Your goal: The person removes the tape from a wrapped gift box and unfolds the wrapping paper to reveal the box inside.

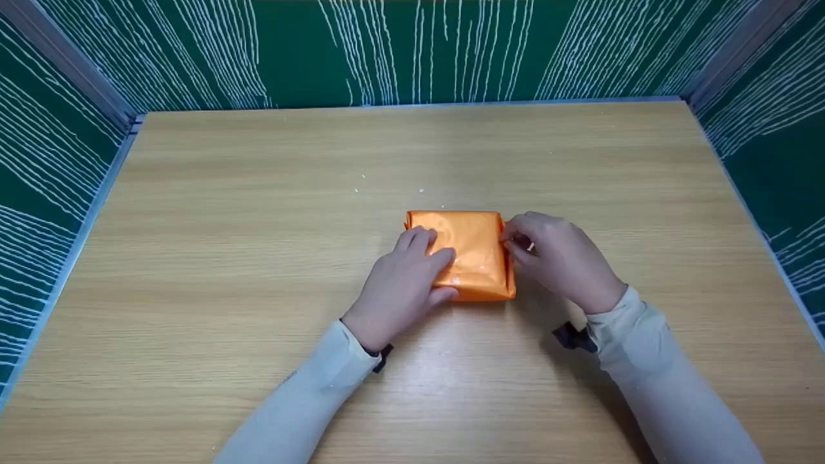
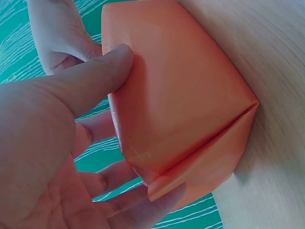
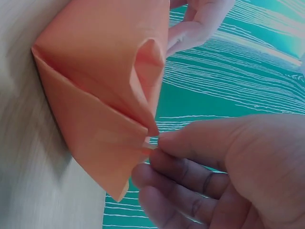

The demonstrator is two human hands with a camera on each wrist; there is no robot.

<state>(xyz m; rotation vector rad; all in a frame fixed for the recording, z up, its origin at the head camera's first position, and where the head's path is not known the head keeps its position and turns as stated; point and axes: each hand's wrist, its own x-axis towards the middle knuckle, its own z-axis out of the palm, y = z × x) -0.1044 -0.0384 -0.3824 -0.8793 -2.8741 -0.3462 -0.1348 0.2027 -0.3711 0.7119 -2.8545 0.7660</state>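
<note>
An orange wrapped package (image 1: 474, 251) lies on the wooden table, its wrapping glossy and folded at both ends. My left hand (image 1: 403, 280) grips its near left part, fingers spread over the top and thumb against the near side. In the left wrist view, the thumb (image 2: 102, 78) presses one face, and the folded end (image 2: 205, 152) shows a diagonal crease. My right hand (image 1: 554, 251) is at the right end, thumb and forefinger pinching the edge of the wrapping. Seen from the right wrist, that end has a loose, gaping fold (image 3: 147, 67) above a pointed flap (image 3: 100, 138).
Beyond the package, a few tiny white scraps (image 1: 421, 191) lie on the table (image 1: 225, 258). Green walls with white streaks (image 1: 296, 58) enclose the back and both sides. Black bands (image 1: 573, 337) show at the sleeve cuffs.
</note>
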